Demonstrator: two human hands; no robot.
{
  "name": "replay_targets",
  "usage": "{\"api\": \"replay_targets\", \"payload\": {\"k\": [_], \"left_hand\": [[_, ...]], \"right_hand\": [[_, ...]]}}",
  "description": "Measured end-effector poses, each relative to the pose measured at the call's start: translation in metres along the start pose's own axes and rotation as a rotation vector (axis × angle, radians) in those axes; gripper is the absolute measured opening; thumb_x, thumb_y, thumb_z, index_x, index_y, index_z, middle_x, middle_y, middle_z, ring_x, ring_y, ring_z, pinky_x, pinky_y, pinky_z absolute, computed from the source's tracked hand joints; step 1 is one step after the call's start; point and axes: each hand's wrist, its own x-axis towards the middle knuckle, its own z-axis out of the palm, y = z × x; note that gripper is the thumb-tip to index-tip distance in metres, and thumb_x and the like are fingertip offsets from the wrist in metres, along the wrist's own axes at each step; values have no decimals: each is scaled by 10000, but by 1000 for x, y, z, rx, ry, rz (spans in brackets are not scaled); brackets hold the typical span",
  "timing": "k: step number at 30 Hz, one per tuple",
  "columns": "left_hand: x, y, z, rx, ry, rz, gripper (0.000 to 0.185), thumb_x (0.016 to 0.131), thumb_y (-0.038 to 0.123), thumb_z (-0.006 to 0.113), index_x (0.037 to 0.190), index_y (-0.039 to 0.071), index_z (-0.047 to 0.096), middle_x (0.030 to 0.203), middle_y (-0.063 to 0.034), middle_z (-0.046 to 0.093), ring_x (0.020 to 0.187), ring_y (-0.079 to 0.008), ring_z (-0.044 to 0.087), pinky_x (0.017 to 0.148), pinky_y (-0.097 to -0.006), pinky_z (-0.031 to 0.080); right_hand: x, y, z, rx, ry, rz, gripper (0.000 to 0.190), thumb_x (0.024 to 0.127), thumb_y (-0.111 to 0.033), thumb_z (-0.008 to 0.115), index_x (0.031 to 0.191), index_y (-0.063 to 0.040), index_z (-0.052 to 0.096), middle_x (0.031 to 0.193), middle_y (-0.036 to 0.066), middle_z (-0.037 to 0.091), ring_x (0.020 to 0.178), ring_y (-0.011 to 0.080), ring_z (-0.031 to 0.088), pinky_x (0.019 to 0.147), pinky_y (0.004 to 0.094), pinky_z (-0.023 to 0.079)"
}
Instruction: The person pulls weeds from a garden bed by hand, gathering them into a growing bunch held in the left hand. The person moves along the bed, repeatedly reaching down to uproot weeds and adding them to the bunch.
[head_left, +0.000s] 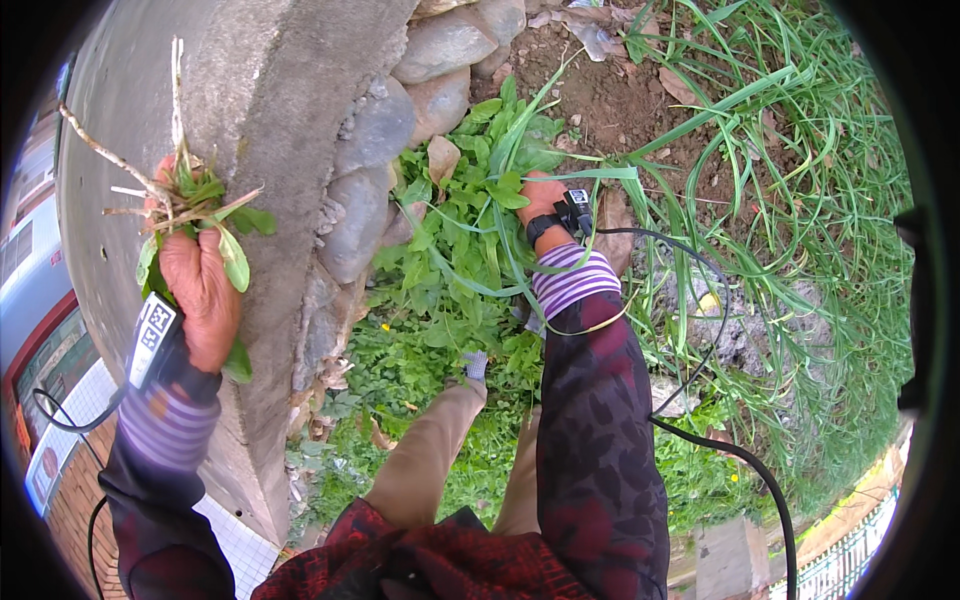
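Observation:
A bundle of pulled-up leafy plants with bare pale stems is gripped in my left hand, above the concrete wall top. The stems stick up and sideways past the fingers, while some green leaves hang beside the palm. My right hand reaches into a patch of broad-leaved green plants growing beside the stone edging. Leaves cover most of its fingers, so whether they hold a stem is hidden. Long strap-like leaves cross around the right wrist.
A concrete wall faced with rounded stones runs along the left. Brown soil lies ahead, and dense long-leaved plants fill the right. A black cable trails from my right wrist. A dry leaf lies near it.

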Motion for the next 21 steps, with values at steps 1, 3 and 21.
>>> {"api": "replay_targets", "payload": {"k": [1,3,21], "left_hand": [[2,1,-1,86,-23,48,446,922,1,367,1361,10,282,1348,-104,375,1230,-182,372,1040,-297,243],[1,3,4,-150,19,27,458,924,10,365,1370,17,263,1368,-101,349,1252,-184,349,1049,-311,243],[3,7,9,-467,93,-114,487,904,-11,442,1361,17,274,1286,-85,413,1156,-153,432,996,-275,322]], "right_hand": [[3,0,4,-7,20,-5,297,718,-366,632,780,-78,668,766,154,653,720,324,648,600,429,505],[8,3,11,-27,42,-12,294,721,-368,623,768,-82,669,754,152,652,716,323,649,588,421,507],[-11,2,23,45,127,-305,230,754,-276,566,724,-67,658,716,140,636,649,297,633,527,390,477]]}}
